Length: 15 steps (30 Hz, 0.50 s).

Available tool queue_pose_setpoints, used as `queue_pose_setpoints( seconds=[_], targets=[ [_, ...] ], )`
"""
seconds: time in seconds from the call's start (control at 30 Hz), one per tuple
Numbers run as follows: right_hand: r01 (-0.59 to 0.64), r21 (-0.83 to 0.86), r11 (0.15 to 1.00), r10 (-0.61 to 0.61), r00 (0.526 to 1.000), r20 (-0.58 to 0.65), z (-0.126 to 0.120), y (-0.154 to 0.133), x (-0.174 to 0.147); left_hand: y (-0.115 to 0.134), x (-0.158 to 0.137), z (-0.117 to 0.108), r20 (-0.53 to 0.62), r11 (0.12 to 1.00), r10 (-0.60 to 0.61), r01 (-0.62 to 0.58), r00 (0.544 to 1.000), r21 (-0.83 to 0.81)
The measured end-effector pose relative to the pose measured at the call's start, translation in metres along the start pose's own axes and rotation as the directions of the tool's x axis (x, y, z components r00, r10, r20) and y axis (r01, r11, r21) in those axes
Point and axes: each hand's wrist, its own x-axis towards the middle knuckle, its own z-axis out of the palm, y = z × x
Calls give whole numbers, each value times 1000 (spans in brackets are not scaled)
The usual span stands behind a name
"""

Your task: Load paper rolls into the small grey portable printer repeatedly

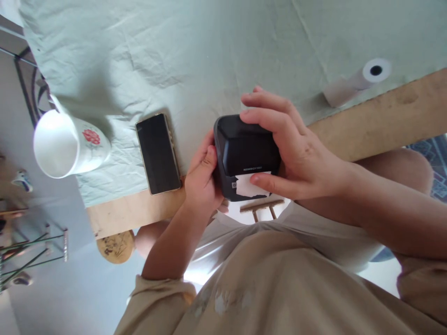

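You have the black device (249,139) between your two hands, in front of your body and over the near edge of the surface (377,121). Your left hand (201,184) has its grip clasped on the device's left side: your thumb is bent against that side, and the rest of the fingers run behind and below it, partly hidden from view. Your right hand (303,153) comes across from the right, its grip spread wide over the device. Your index fingertip touches the far edge, and your thumb reaches over the near part and lies on the white paper (243,186) there. Whether this right grip also pinches the device, you cannot tell from this view. The device therefore sits deep in the left grip, with its right side under the arch between your right thumb and index finger.

A wrinkled pale green cloth (216,51) covers much of the surface. Just beside your left hand, the phone (159,156) lies on it, dark screen up; farther left is the white mug (75,146) with a red flower. Well to the right is the paper roll (359,81), near the cloth's edge.
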Motion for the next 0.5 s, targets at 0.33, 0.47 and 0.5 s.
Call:
queue_pose_setpoints(
  seconds=[0.33,0.47,0.5],
  targets=[
    [-61,35,998,61,998,11,-9,3,-1,-3,6,5,34,986,-8,14,999,-168],
    [1,-58,998,-5,998,-62,-15,5,0,-2,5,8,80,982,-47,61,996,-180],
    [27,-119,993,-42,992,-119,-15,6,0,-2,5,8,90,983,-48,63,995,-171]
  ],
)
